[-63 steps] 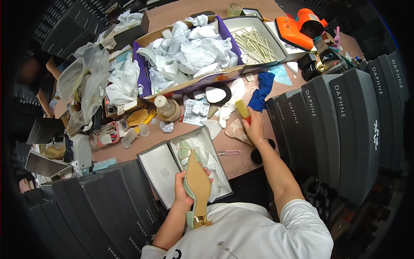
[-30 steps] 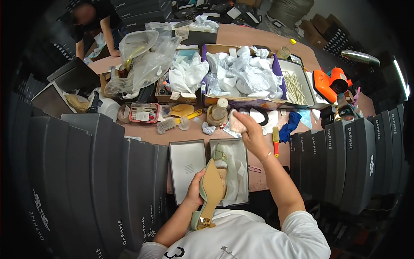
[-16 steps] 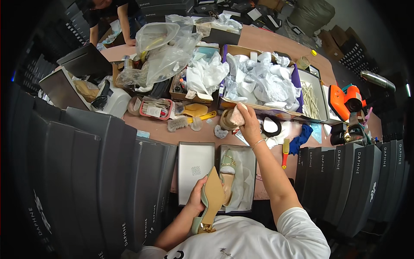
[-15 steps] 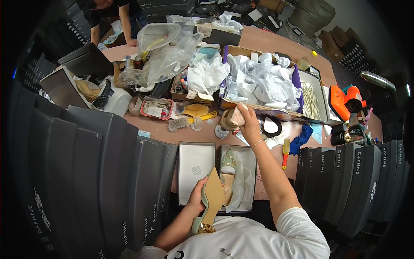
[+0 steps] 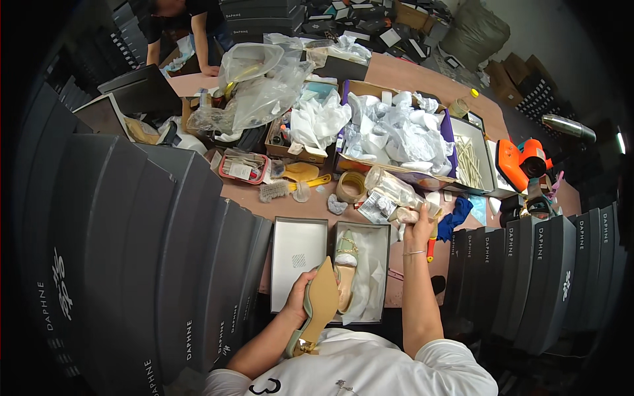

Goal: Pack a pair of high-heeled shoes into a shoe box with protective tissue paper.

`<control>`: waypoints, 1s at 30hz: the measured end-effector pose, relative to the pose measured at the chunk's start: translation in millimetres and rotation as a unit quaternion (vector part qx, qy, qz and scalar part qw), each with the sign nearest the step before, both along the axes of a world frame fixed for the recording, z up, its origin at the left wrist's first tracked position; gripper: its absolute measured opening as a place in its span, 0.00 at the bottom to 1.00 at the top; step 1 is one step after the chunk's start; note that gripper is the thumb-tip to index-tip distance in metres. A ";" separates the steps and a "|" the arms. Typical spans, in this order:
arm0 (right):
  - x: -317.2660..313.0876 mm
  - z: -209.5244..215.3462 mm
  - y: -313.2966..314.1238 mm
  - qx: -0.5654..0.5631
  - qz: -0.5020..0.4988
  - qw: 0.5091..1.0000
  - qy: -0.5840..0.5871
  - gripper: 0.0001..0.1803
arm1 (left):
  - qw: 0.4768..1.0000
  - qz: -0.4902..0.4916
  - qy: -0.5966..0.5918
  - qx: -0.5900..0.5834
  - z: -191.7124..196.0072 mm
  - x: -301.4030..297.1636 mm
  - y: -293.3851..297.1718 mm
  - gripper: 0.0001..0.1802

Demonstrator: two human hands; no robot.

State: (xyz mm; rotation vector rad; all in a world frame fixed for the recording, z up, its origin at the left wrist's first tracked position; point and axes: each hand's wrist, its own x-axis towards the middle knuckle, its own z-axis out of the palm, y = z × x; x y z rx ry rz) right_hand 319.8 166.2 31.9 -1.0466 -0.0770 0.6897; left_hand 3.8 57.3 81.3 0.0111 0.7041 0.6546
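My left hand (image 5: 297, 295) grips a pale green heeled shoe (image 5: 319, 300), its tan sole turned up and its gold-coloured heel close to my white shirt. The matching shoe (image 5: 346, 251), with a gold chain trim, lies in the open shoebox (image 5: 387, 264) on white tissue paper. Beyond the box, my right hand (image 5: 417, 230) is closed round one end of a clear plastic bottle (image 5: 393, 188), tilted on its side above the table. A pale pinkish wad (image 5: 405, 215) shows against the bottle at my fingers; whether it is cloth or sponge I cannot tell.
Tall stacks of dark shoeboxes flank me on the left (image 5: 158, 218) and right (image 5: 522, 264). Across the table stand a purple-edged carton of crumpled paper (image 5: 396, 132), a yellow-handled brush (image 5: 290, 188), a tape roll (image 5: 351, 187) and an orange tool (image 5: 518, 162). Another person leans in at the far left.
My right hand has moved right and nearer from beside the tape roll, and the clear bottle is now in it. The left hand and shoe have shifted slightly left.
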 end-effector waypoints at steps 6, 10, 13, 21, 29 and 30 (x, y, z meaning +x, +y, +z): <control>-50.5 45.6 37.4 -0.088 0.130 0.762 -0.629 0.28 | 0.998 0.049 0.015 -0.023 10.9 -5.4 -3.3 0.28; -71.5 38.1 50.4 -0.124 0.269 0.684 -0.666 0.32 | 0.998 0.064 0.024 -0.010 23.5 -3.2 -2.9 0.26; -80.7 70.0 17.0 -0.078 0.258 0.628 -0.730 0.27 | 0.997 0.080 0.012 0.001 14.7 -7.8 -6.0 0.26; -152.1 116.6 -175.8 0.071 0.411 0.599 -0.684 0.23 | 0.994 0.023 -0.028 0.100 13.0 10.9 0.0 0.25; -157.5 123.4 -206.0 -0.003 0.414 0.649 -0.639 0.19 | 0.994 -0.031 -0.009 0.101 25.0 24.4 -21.4 0.28; -157.3 121.6 -203.0 -0.028 0.404 0.653 -0.640 0.19 | 0.993 -0.038 0.011 0.108 25.9 23.2 -22.3 0.28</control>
